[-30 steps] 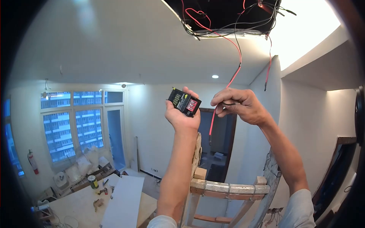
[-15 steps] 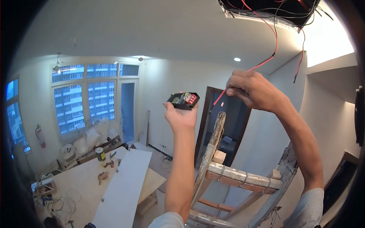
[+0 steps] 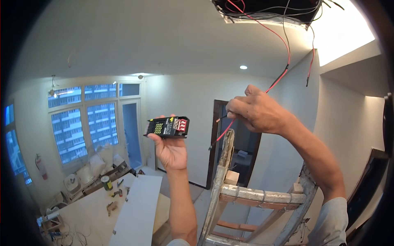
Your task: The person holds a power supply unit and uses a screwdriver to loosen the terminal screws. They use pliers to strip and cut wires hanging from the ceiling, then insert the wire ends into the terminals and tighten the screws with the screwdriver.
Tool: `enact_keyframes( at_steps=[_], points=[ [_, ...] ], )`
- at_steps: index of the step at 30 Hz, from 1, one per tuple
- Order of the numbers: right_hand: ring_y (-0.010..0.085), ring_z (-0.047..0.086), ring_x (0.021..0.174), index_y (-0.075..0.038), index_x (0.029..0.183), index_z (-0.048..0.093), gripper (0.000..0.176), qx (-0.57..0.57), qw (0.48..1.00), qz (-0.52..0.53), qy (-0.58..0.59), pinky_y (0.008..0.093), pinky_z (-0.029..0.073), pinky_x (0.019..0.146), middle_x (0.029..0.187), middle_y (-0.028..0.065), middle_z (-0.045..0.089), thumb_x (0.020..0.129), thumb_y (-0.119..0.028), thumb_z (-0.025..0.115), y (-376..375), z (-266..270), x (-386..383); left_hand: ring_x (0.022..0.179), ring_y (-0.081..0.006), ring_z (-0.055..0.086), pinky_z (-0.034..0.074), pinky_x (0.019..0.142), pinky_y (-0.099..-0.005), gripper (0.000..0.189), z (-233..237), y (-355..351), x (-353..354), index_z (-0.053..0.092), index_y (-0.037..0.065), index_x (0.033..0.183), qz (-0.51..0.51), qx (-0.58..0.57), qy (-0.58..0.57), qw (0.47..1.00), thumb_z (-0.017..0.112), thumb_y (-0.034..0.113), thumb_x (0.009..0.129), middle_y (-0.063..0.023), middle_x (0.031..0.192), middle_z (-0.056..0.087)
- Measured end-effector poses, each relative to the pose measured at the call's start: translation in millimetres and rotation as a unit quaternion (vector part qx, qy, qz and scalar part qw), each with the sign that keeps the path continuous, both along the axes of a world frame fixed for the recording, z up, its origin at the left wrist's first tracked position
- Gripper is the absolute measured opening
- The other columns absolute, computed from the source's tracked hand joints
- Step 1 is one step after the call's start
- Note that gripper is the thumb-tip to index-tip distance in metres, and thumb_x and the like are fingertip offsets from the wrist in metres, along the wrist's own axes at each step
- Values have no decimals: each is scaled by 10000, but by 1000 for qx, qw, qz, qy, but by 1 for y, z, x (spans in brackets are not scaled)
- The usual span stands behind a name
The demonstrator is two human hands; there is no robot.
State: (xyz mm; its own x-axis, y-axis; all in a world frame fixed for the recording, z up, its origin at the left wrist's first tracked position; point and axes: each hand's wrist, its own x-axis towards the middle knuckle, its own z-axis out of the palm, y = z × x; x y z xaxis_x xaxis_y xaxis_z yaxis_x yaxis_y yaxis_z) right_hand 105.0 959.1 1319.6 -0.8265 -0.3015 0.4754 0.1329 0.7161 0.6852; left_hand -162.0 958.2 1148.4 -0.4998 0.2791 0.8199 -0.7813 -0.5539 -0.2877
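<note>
My left hand (image 3: 173, 152) holds up a small black electrical module (image 3: 167, 127), its labelled face and red-and-white terminal block toward me. To its right, my right hand (image 3: 256, 110) pinches a red wire (image 3: 289, 51) and a black wire that hang from the ceiling opening (image 3: 266, 16). Below the fingers the red wire runs down to a dark tip, while a short black end with bare copper points left. The wire ends and the module are apart. Another red wire (image 3: 314, 53) hangs free farther right.
A paint-spattered wooden ladder (image 3: 262, 193) stands below my right arm. At lower left, a work table (image 3: 86, 215) bears a white board (image 3: 137, 209), a can (image 3: 106, 183) and tools. Windows (image 3: 84, 123) and a dark-framed doorway (image 3: 215, 143) lie beyond.
The module in my left hand has moved left and down and turned its face more toward me. My right hand has shifted left and down; a black wire end now shows beside the red one.
</note>
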Motion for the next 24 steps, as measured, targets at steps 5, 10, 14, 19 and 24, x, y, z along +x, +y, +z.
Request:
enact_keyframes(
  at_steps=[5, 10, 14, 19, 24],
  points=[
    [312, 622, 609, -75, 979, 561, 160, -70, 994, 57, 68, 435, 473, 559, 692, 69, 624, 914, -136, 695, 3, -9, 1, 1441, -355, 430, 355, 1230, -556, 607, 10, -2, 2, 432, 6, 1468, -82, 99, 74, 989, 640, 326, 996, -145, 1471, 537],
    [335, 606, 519, -43, 1011, 625, 119, -188, 980, 3, 69, 427, 470, 526, 615, 111, 627, 914, -101, 664, -25, -9, 10, 1470, -346, 395, 336, 1237, -565, 608, 17, 5, 17, 418, 48, 1514, -92, 87, 92, 988, 626, 314, 1008, -125, 1519, 511],
    [340, 600, 513, -30, 888, 632, 70, -166, 985, 15, 52, 428, 474, 526, 592, 123, 603, 895, -94, 659, -30, -8, 14, 1492, -326, 364, 305, 1254, -556, 626, 20, 11, 27, 377, 95, 1561, -98, 92, 121, 984, 599, 320, 1022, -100, 1560, 479],
    [342, 591, 519, -39, 753, 586, 148, -83, 996, 22, 9, 435, 475, 523, 562, 120, 556, 846, -112, 675, -32, -13, 15, 1504, -312, 344, 282, 1264, -557, 631, 22, 8, 43, 347, 126, 1583, -111, 93, 134, 980, 580, 317, 1028, -82, 1564, 477],
    [341, 587, 518, -42, 721, 561, 170, -82, 997, 7, 0, 439, 475, 521, 547, 114, 541, 837, -99, 671, -34, -14, 16, 1483, -317, 375, 285, 1257, -578, 671, 24, 6, 49, 305, 138, 1599, -71, 100, 151, 981, 589, 323, 1019, -81, 1555, 479]
  ],
)
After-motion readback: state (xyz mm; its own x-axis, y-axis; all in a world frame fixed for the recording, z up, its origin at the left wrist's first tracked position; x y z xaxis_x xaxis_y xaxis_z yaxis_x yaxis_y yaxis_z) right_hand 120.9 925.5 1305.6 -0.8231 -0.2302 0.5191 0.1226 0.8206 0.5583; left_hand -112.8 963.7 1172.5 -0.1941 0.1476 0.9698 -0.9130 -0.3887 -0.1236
